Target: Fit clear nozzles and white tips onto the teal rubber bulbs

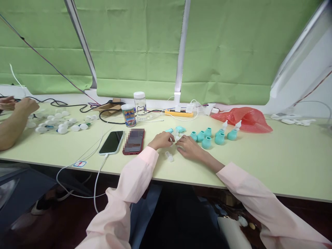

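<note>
My left hand (162,139) and my right hand (190,148) rest close together on the table, on either side of small clear-white plastic pieces (177,137). The fingers of both are bent toward these pieces; whether either grips one is too small to tell. Just beyond the fingertips lie a teal bulb (181,129) on its side and a small teal piece (169,130). A clear plastic cap (169,156) lies nearer the front edge, between my wrists. Right of my right hand stand several teal bulbs (206,143), two of them with white nozzles (238,125) on top.
Two phones (111,143), a printed canister (129,116) and a clear jar (140,105) stand left. A yellow power strip (178,113) and red plastic bag (243,119) lie behind. Far left, another person's hands (24,107) are over white-capped pieces (62,129). Cables cross the table.
</note>
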A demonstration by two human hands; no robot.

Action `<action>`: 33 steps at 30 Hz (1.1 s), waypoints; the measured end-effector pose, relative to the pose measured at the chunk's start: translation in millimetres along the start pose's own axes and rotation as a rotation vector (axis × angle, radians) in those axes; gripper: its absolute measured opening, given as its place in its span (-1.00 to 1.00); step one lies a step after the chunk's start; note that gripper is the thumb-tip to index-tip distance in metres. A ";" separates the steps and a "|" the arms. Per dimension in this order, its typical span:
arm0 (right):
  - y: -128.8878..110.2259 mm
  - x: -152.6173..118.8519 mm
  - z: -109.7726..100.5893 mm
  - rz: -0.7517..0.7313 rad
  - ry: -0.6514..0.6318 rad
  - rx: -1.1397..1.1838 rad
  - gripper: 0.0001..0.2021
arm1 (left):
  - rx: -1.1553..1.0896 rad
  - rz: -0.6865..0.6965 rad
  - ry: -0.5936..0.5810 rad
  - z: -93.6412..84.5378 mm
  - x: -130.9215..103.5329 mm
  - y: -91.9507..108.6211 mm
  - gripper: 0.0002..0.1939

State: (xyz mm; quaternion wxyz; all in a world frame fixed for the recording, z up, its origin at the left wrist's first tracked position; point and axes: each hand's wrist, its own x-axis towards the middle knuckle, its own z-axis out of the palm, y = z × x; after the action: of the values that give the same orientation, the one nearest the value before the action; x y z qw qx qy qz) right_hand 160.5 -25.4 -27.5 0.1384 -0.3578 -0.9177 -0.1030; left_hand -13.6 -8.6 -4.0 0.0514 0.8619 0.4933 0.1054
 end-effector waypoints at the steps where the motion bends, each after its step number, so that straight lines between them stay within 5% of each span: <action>1: 0.8 -0.1 -0.3 0.005 -0.008 0.007 -0.78 | -0.007 0.010 -0.004 0.3 -0.1 -0.1 -0.73; 17: 4.0 -0.2 1.0 0.047 -0.018 0.006 -0.75 | -0.218 0.158 0.055 3.4 2.6 -1.6 -0.71; 26: 5.2 -0.4 1.7 0.077 -0.004 0.078 -0.84 | 0.143 -0.165 0.320 -3.9 -1.0 0.2 -0.68; 33: 7.6 -0.8 3.8 0.089 0.020 0.092 -0.85 | -0.083 0.048 0.071 -11.6 -5.6 2.6 -0.72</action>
State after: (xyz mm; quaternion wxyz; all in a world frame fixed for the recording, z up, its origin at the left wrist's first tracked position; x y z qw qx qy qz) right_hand 165.6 -19.3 -30.7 0.1685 -0.3903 -0.9033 -0.0579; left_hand -16.9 -14.8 7.0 0.0669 0.8663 0.4694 0.1574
